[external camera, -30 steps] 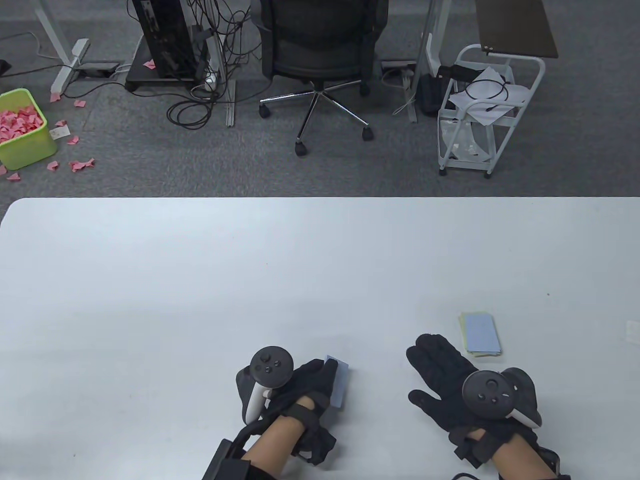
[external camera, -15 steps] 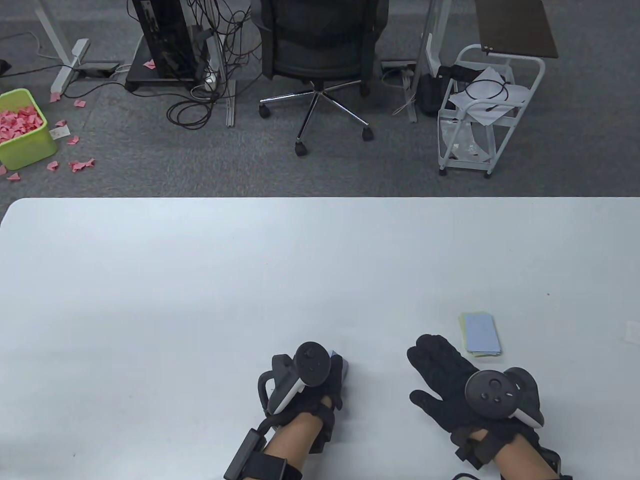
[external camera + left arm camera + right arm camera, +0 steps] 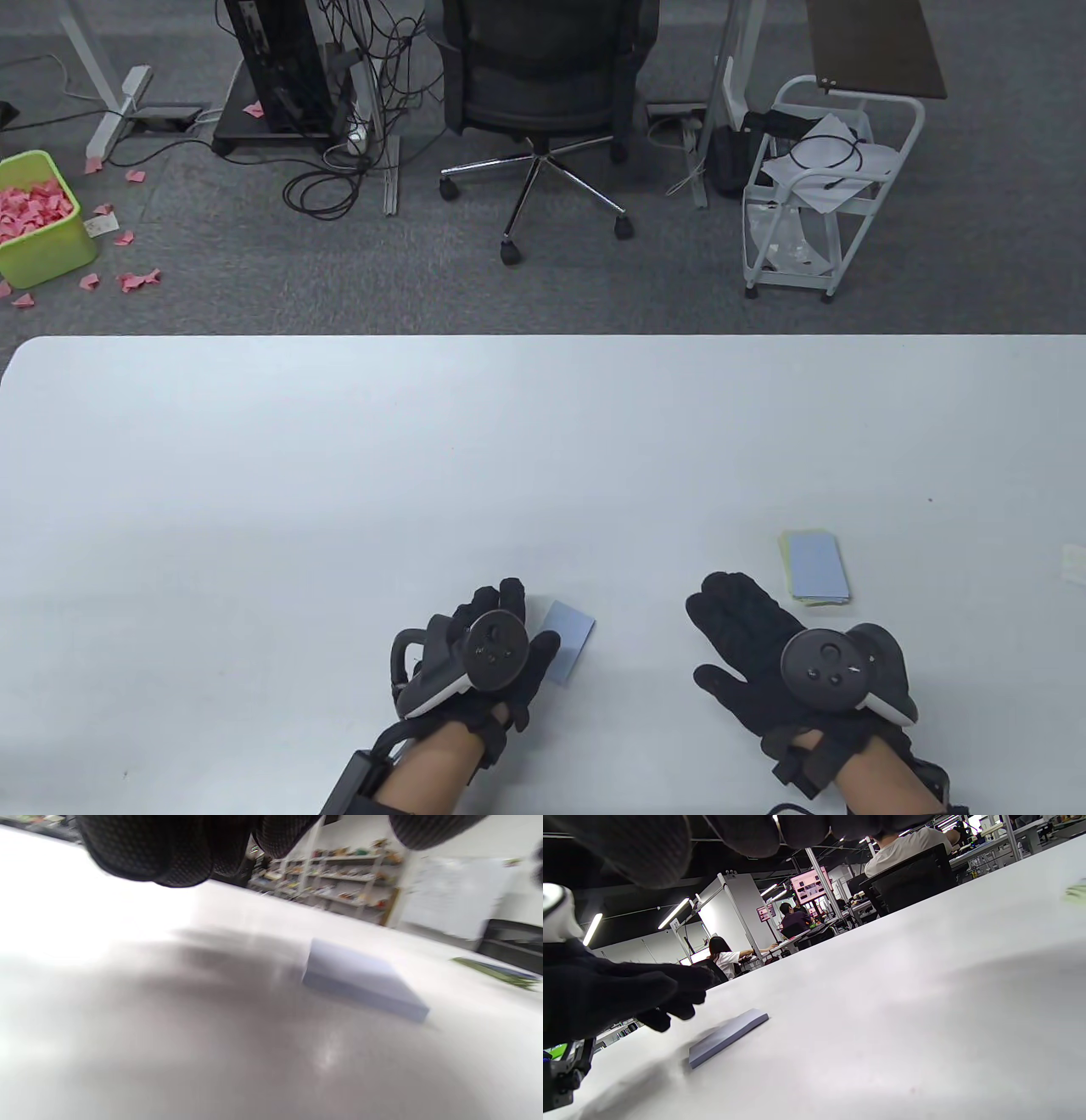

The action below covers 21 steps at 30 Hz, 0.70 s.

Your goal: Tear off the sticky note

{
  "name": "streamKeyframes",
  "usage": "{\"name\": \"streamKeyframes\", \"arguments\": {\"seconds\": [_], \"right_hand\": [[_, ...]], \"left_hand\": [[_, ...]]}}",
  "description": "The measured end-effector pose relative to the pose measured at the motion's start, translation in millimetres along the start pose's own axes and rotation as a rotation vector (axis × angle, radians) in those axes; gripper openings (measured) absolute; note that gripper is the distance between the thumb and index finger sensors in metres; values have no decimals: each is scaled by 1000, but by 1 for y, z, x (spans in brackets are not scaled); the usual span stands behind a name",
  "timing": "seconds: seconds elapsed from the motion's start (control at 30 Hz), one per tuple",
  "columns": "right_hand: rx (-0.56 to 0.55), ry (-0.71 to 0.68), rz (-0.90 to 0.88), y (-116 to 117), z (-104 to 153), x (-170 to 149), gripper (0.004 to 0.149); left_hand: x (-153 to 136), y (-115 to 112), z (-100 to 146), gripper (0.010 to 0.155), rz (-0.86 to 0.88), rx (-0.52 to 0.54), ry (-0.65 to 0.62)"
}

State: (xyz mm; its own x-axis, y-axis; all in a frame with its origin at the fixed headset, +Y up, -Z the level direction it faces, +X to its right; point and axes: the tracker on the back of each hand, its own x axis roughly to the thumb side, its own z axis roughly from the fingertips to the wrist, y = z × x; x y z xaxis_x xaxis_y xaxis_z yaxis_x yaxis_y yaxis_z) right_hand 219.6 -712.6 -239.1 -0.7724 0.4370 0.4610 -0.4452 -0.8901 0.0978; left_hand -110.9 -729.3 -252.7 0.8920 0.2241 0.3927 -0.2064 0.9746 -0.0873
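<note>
Left hand: the black-gloved left hand (image 3: 488, 649) hovers palm-down, fingers (image 3: 512, 594) loosely spread, holding nothing.
Pad: the thick pale-blue rectangular sticky-note pad (image 3: 567, 649) lies flat on the white table (image 3: 339, 475), just beside the left hand's thumb side.
Right hand: the black-gloved right hand (image 3: 764, 645) rests flat on the table, fingers together, thumb splayed.
Loose notes: the thin blue-and-green stack of torn sheets (image 3: 814, 567) lies just beyond the right hand's fingertips.
</note>
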Motion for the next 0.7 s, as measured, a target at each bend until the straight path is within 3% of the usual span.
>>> {"name": "streamKeyframes", "arguments": {"seconds": [0.2, 0.37, 0.7], "right_hand": [[-6, -16, 39, 3, -1, 4, 69], [-27, -43, 79, 6, -1, 9, 70], [-3, -76, 110, 14, -3, 12, 70]], "left_hand": [[0, 18, 21, 82, -66, 95, -241], [-6, 28, 33, 81, -3, 169, -301], [-10, 36, 45, 81, -8, 192, -338]]}}
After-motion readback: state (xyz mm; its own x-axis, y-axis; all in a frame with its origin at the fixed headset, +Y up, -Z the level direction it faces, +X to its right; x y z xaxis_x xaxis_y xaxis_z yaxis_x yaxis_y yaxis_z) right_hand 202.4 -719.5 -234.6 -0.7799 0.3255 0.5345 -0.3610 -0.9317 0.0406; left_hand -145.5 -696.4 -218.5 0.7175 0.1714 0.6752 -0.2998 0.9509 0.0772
